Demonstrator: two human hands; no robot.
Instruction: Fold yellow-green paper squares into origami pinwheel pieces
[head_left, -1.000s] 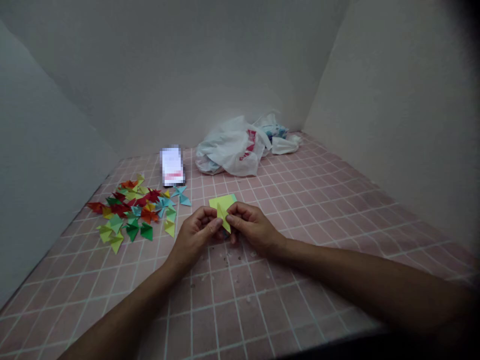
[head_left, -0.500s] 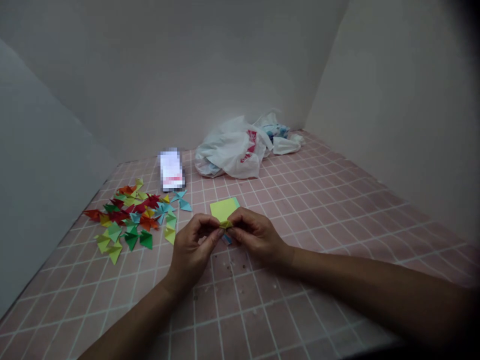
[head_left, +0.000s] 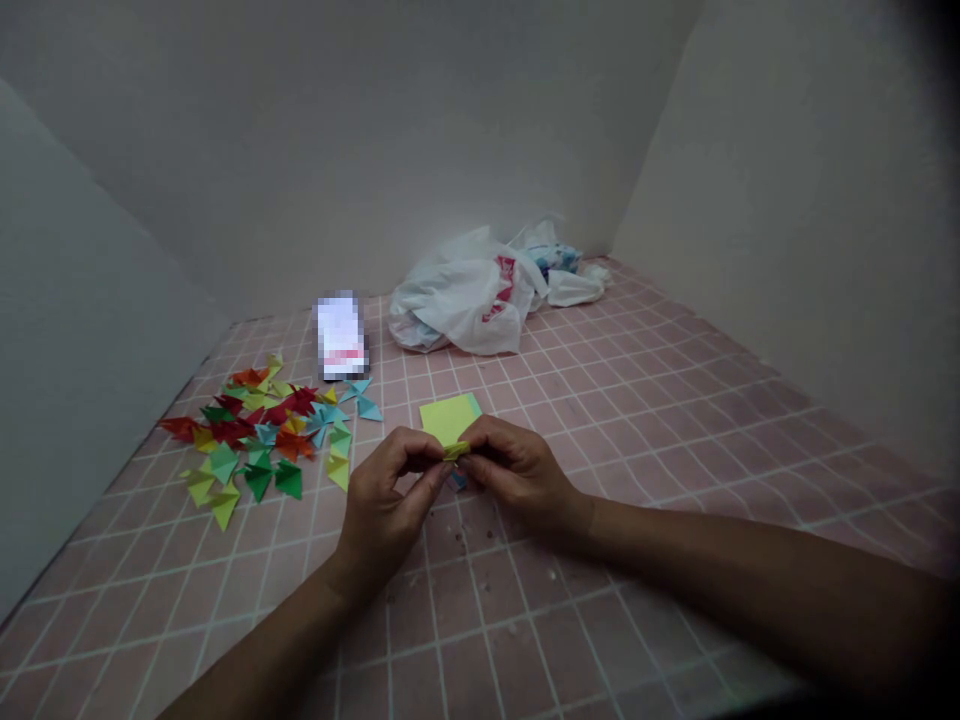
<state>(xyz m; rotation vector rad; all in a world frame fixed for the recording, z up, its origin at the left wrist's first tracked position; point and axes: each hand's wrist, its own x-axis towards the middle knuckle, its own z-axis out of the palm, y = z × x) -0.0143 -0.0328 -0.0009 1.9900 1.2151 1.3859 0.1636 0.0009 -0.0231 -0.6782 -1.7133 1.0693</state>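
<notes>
Folding progress: loads done, I'd say. A loose spread of folded papers [head_left: 240, 430] in red, orange, yellow, green and blue lies at 9 o'clock from the hands, all creased into pointy shapes.
Piece in hand: small yellow paper [head_left: 455, 451], right between the two hands, showing as just a narrow strip. Looks part-folded to me (only a guess, the fingers hide too much to count what creases are left).
Flat paper: yellow-topped square stack [head_left: 448, 415] at 12 o'clock, just past the fingertips, pale green edge peeking out. Reads as not folded yet; can't tell how many sheets.
Left hand [head_left: 390, 490]: at 8 o'clock, thumb and index in a tight pinch on the paper's left end.
Right hand [head_left: 525, 475]: at 4 o'clock, same narrow pinch on the right end.
Blue bit [head_left: 458, 482]: 6 o'clock, just below the fingertips, mostly hidden, no clue what it is.
Phone [head_left: 341, 335]: 10 o'clock, screen lit but blurred.
White bag [head_left: 465, 295]: 12 o'clock, well beyond the stack.
</notes>
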